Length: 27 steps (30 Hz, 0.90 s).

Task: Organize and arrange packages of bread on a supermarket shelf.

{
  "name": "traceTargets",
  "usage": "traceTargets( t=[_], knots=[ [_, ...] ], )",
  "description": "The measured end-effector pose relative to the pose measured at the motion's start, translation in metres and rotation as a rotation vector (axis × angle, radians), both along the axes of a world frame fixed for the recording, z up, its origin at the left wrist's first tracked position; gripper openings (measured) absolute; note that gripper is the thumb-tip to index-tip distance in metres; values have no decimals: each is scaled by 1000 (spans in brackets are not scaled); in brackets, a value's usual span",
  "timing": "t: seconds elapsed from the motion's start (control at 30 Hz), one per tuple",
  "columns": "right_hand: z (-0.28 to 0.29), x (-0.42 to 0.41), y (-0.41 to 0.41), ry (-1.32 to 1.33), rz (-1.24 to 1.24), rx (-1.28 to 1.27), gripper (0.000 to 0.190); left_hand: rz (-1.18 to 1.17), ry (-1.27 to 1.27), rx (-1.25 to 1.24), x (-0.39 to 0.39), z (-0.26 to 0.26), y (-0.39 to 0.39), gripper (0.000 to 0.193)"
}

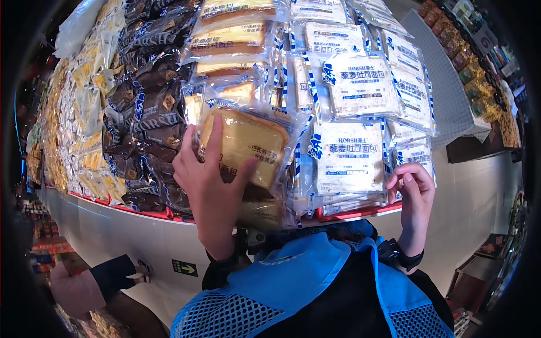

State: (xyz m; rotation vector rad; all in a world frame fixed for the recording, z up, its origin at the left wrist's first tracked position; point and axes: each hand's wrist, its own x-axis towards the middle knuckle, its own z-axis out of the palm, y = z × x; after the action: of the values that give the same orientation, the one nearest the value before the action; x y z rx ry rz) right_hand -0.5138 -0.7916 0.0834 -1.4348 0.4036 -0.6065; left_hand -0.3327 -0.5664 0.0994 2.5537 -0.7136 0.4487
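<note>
My left hand (215, 181) lies over a clear-wrapped pack of thick sliced toast bread (258, 148), thumb and index finger across its face, other fingers at its left edge. The pack sits tilted over another toast pack (262, 213) at the display's front. My right hand (412, 190) is raised at the front right corner, fingers loosely bent, with nothing visible in them. Its fingertips are beside a pale speckled toast pack (350, 162) with blue print; whether they touch it cannot be seen. Behind it lies a similar pack (359, 86).
Dark-wrapped packs (156, 105) and yellow-and-white packs (91, 110) fill the left of the display. A red edge strip (359, 211) runs along its front. Another person's sleeve (112, 274) shows at lower left, near a green floor sign (184, 268). Another goods stand (477, 88) is at right.
</note>
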Motion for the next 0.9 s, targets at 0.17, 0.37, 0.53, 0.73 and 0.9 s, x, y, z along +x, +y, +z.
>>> traceTargets(
  t=[0.17, 0.37, 0.53, 0.73, 0.9],
  knots=[
    [-2, 1, 0, 11, 1, -7, 16, 73, 100, -97, -12, -4, -2, 60],
    [-2, 0, 1, 17, -1, -33, 17, 30, 52, -224, 25, 10, 25, 51],
    [1, 1, 5, 27, 29, -31, 17, 159, 120, -427, 100, 23, 83, 54],
    [2, 2, 5, 55, 38, -12, 17, 239, 306, -192, 164, 10, 82, 74],
    [5, 4, 5, 72, 55, -16, 18, 262, 340, -167, 192, -4, 95, 83]
  ],
)
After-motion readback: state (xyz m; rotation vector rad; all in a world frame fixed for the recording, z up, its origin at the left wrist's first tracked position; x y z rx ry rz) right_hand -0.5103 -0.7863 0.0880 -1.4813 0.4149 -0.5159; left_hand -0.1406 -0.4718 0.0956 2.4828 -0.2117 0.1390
